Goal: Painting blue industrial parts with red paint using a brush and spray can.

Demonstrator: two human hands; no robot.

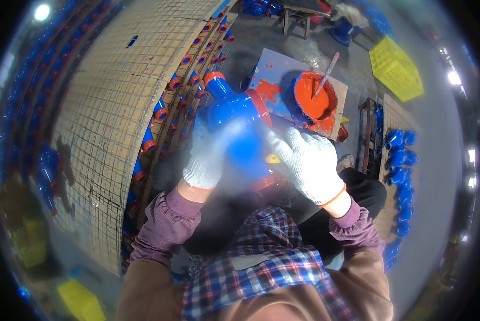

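Blue pipe fitting [233,111], red-collared: at the clock's centre, raised above your lap, perhaps for clear sight all round. Left hand [203,160], at its seven o'clock: grip closed on the fitting, seemingly bearing its weight, finger ends hidden. Right hand [310,160], at four: grip part-curled beside a small yellow item [272,158]; whether clasped, you cannot tell. Two o'clock: paint bucket [334,97] with stick [329,70], on a board [272,61], likely for easy reach. Nine to ten: racked fittings [161,111], mesh panel [106,101].
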